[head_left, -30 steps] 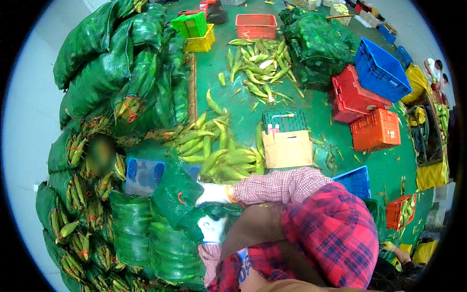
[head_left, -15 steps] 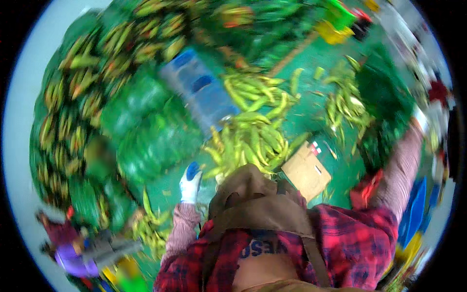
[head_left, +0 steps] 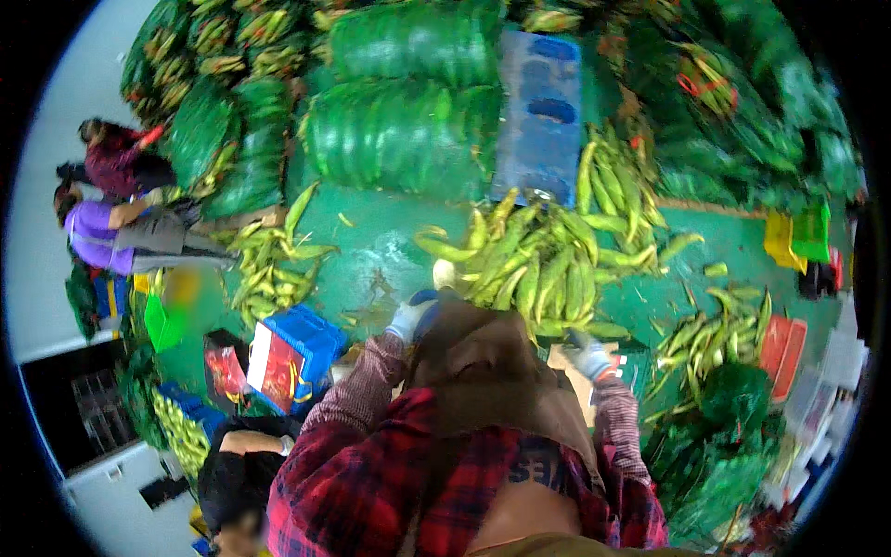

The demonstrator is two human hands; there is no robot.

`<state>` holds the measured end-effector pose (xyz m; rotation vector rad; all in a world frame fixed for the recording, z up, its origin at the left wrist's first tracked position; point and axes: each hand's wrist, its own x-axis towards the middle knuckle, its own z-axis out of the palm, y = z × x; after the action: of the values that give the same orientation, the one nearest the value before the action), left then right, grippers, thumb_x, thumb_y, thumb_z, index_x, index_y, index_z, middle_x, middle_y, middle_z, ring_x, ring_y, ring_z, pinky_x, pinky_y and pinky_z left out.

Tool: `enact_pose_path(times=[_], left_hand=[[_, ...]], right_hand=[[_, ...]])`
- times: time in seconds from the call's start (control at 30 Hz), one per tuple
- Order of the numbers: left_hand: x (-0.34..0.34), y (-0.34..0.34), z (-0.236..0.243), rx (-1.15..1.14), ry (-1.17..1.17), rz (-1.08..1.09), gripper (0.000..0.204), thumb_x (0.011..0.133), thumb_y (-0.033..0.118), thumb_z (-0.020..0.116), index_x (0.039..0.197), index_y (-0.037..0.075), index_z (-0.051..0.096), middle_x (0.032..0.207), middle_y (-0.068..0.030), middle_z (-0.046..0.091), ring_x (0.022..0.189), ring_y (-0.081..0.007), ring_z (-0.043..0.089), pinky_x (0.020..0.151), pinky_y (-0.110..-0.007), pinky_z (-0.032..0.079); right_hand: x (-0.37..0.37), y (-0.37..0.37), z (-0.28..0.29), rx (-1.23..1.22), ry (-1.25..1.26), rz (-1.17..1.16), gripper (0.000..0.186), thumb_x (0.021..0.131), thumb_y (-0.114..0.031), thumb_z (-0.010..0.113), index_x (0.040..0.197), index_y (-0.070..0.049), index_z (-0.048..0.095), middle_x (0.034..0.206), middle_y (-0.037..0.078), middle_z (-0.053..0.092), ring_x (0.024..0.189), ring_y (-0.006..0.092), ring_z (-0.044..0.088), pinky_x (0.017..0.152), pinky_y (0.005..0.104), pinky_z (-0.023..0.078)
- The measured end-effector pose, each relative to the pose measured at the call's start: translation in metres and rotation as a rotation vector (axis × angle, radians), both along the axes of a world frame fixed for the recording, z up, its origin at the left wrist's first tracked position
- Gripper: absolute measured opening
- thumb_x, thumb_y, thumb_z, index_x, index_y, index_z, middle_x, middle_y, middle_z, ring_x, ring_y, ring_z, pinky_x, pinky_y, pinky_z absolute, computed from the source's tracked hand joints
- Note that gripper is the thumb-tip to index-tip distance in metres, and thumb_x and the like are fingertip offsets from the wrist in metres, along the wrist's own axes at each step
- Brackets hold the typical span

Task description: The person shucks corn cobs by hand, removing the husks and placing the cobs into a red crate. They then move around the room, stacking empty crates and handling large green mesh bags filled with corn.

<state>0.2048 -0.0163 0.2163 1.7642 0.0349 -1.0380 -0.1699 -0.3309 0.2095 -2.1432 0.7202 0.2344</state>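
My left hand (head_left: 406,320), in a white and blue glove, is at the left edge of my brown apron (head_left: 483,357), which hides part of its fingers. A pale cut end of a vegetable (head_left: 445,274) lies just beyond it. In a similar glove, my right hand (head_left: 587,355) is over a piece of brown cardboard (head_left: 577,382), its fingers blurred. What either hand grips, if anything, does not show. In front of both hands lies a heap of long green vegetables in leafy husks (head_left: 534,269), spread over the green floor.
Big green bundles (head_left: 399,130) and a blue crate (head_left: 538,130) stand beyond the heap. Smaller heaps lie left (head_left: 269,269) and right (head_left: 719,339). A blue box (head_left: 311,348) is left of me, a red crate (head_left: 782,357) right. Co-workers (head_left: 97,227) are at the left.
My view has turned to the right. My right arm has come in from far out at the right to the cardboard. My left hand is now closer to the apron.
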Motion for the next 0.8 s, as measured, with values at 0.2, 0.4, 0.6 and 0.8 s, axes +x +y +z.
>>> enact_pose_path(times=[0.2,0.4,0.6,0.8], left_hand=[[0.121,-0.007,-0.038,0.108,0.283,0.178,0.029,0.088,0.018,0.072,0.115,0.010,0.068,0.099,-0.0052,0.073,0.077,-0.0171,0.069,0.065,-0.030,0.054],[0.297,0.066,-0.175,0.311,0.207,0.410,0.039,0.076,0.037,0.080,0.102,0.010,0.070,0.079,-0.0037,0.069,0.064,-0.0158,0.063,0.056,-0.033,0.050],[0.481,0.063,-0.235,0.320,-0.186,0.298,0.040,0.082,0.037,0.073,0.109,0.008,0.071,0.093,-0.0081,0.071,0.079,-0.0208,0.063,0.072,-0.033,0.049],[0.672,0.095,-0.289,0.354,-0.328,0.350,0.064,0.083,0.053,0.068,0.122,0.003,0.065,0.119,-0.0165,0.068,0.111,-0.0291,0.063,0.096,-0.037,0.047]], right_hand=[[0.131,0.014,0.023,0.164,0.021,0.112,0.045,0.084,-0.029,0.071,0.120,-0.003,0.062,0.109,0.018,0.069,0.102,0.0329,0.066,0.088,0.0385,0.052],[0.282,-0.031,0.040,0.318,0.391,-0.195,0.052,0.080,-0.032,0.076,0.121,-0.003,0.063,0.114,0.019,0.068,0.102,0.0296,0.067,0.088,0.0370,0.052],[0.516,-0.065,-0.089,0.029,0.138,-0.073,0.054,0.085,-0.029,0.073,0.128,-0.001,0.057,0.114,0.019,0.068,0.104,0.0335,0.065,0.092,0.0389,0.050],[0.801,-0.101,-0.232,-0.365,-0.274,-0.081,0.066,0.090,-0.039,0.066,0.138,0.003,0.046,0.134,0.028,0.052,0.121,0.0420,0.052,0.103,0.0450,0.042]])
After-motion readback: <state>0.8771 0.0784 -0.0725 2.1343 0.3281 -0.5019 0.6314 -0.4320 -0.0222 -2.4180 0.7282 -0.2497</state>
